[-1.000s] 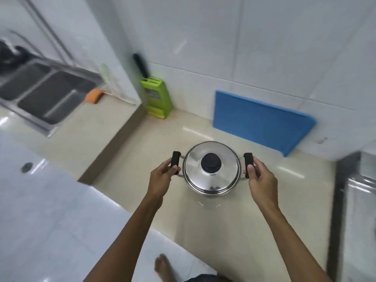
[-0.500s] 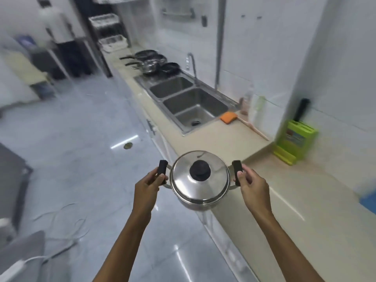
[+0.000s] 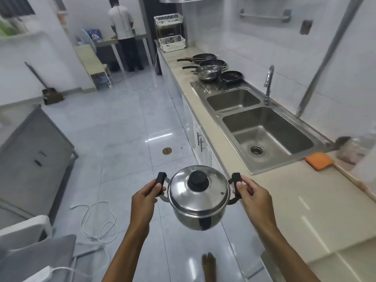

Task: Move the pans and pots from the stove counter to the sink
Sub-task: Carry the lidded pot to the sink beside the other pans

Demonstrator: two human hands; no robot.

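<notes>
Steel pot [image 3: 199, 197] held over floor [image 3: 126, 127]; counter edge [image 3: 236, 165] just right.

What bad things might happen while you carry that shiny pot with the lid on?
The lid only sits loose on the pot, so a tilt might slide it off. The left hand and right hand hold the side handles over bare floor, so a slip means a drop. A white cable on the floor could trip a bare foot.

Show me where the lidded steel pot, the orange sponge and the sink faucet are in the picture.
lidded steel pot [image 3: 211, 192]: head view, on the shiny lid beside its knob.
orange sponge [image 3: 319, 161]: head view, on its top face.
sink faucet [image 3: 269, 82]: head view, on the upright spout.
</notes>
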